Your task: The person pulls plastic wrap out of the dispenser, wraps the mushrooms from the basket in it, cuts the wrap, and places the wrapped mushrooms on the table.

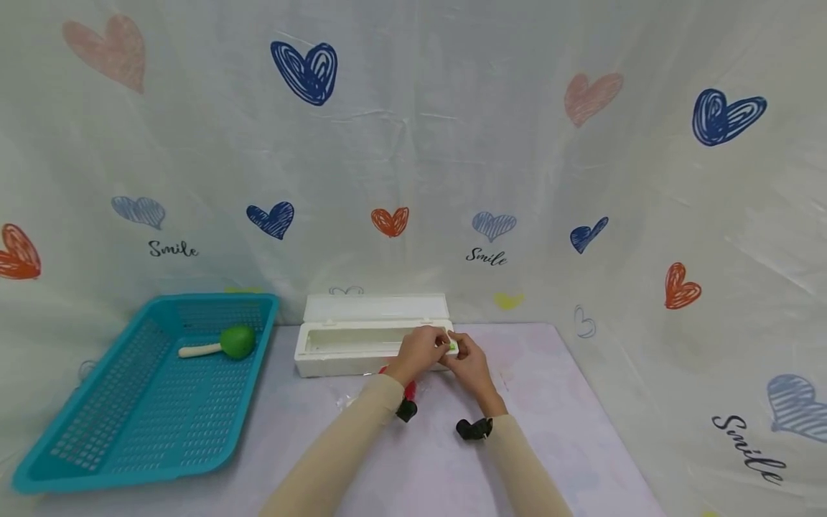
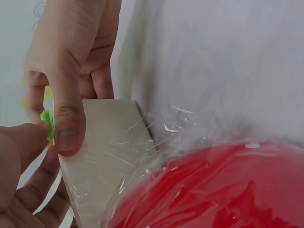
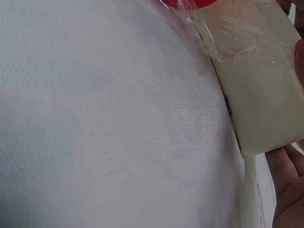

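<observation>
**Both hands pinch a green tab at the end of the wrap box**

The left hand (image 1: 418, 352) and the right hand (image 1: 470, 362) meet at the right end of the long white plastic cling-film dispenser box (image 1: 362, 348). Between their fingertips sits a small bright green plastic tab (image 1: 451, 347). In the left wrist view the right hand's thumb (image 2: 66, 114) presses down on that tab against the box's end, and the left hand's fingers (image 2: 19, 142) close on it from the other side, so both hands are grasping the tab by a pinch.

The box stands open, its flat white lid (image 1: 376, 307) tipped back toward the curtain. Clear crinkled cling film (image 2: 161, 137) runs from the box's end down over a round red object (image 2: 213, 185) lying just in front of the box, under the left wrist.

Well to the left on the pale pink counter (image 1: 549, 431) lies a teal perforated plastic basket (image 1: 97, 431); inside it rests 1 green ball-headed toy with a cream handle (image 1: 226, 343). A white curtain printed with hearts and the word "Smile" (image 1: 517, 143) hangs behind and to the right.
</observation>
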Tool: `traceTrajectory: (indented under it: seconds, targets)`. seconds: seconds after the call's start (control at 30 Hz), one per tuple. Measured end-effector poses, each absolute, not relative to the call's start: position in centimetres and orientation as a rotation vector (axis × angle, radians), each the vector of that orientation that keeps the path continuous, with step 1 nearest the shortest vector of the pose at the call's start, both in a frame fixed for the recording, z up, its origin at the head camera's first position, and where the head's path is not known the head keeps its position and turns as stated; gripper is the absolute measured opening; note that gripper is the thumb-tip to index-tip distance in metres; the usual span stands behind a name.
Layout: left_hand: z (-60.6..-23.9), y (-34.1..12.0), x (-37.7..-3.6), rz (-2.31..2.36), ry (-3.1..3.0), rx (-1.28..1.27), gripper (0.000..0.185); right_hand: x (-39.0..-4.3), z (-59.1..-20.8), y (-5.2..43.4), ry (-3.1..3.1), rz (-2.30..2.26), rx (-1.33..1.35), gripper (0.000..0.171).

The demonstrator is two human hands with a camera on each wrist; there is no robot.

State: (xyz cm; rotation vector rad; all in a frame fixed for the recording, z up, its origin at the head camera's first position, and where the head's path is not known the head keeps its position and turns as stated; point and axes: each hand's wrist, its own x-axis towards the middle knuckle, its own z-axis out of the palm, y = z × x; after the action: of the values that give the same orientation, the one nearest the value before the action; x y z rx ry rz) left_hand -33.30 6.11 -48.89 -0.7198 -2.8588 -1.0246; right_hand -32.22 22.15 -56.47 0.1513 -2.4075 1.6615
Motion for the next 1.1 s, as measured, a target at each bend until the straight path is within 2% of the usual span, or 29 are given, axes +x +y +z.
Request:
traceTrajectory:
  seconds: [0.27, 0.67, 1.1]
  targets:
    - [-48.8, 5.7, -33.3, -0.977, -2.896, -0.714, 0.011, -32.2, -56.5, 22.1, -2.360, 1.736, 0.192, 0.046]
    - [-48.6, 4.4, -33.6, -0.942, -2.953, -0.701, 0.016, -31.9, -56.2, 22.1, -2.408, 1.718, 0.080, 0.058]
    - [-48.6, 3.6, -33.7, -0.882, -2.971, -0.734, 0.015, -32.1, -56.8, 22.3, -2.389, 1.788, 0.119, 0.064]
